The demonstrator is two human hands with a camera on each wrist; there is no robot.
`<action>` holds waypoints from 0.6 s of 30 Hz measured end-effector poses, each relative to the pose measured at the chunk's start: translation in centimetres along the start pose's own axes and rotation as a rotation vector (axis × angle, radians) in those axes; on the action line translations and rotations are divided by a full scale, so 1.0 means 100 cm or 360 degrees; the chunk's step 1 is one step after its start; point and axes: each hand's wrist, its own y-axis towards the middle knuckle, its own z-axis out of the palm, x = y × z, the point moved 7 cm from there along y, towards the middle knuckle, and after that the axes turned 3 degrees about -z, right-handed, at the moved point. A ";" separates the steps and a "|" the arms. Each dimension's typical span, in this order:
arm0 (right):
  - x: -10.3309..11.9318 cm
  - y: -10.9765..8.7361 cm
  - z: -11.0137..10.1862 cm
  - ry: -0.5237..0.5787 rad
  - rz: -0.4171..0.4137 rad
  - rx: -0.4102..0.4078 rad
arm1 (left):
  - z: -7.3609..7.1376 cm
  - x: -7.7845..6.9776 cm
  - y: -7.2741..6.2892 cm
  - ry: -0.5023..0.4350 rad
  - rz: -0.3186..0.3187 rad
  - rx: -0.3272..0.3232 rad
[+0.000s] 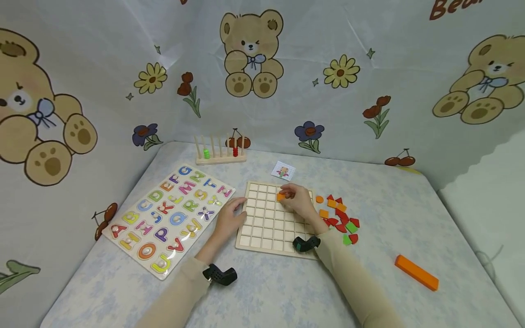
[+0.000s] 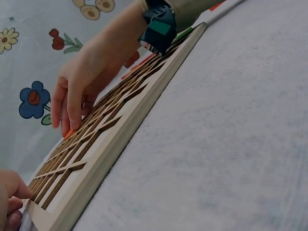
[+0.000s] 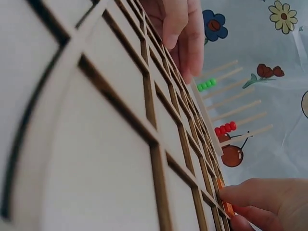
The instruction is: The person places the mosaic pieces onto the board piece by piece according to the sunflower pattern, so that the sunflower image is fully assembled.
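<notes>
The right hand's [image 1: 298, 200] fingers are clamped on an orange square [image 1: 280, 197] at their left tips, over the upper middle of the grid board [image 1: 268, 223] (no long axis shows; whether it is seated in a cell cannot be told). The left hand [image 1: 229, 219], farther off, touches the board's left edge, fingers loose. Colored pieces [image 1: 341, 214] lie right; a picture card [image 1: 283, 170] lies above.

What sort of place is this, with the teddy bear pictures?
Probably a children's play or learning corner: there's an alphabet knob puzzle, a wooden grid board and a teddy-bear backdrop.
</notes>
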 end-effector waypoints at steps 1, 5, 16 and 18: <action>0.001 -0.002 -0.001 0.0008 0.0004 -0.0023 | 0.000 -0.001 0.000 0.0001 0.0006 0.0002; 0.001 -0.007 -0.004 0.0028 0.0008 -0.0102 | 0.000 -0.004 0.001 -0.0006 0.0012 -0.0003; -0.018 -0.037 -0.073 -0.0159 0.0081 -0.0428 | 0.002 -0.003 -0.002 -0.0008 0.0015 0.0007; -0.031 -0.043 -0.091 -0.0233 0.0165 -0.0521 | 0.002 -0.004 -0.002 -0.0011 0.0020 0.0007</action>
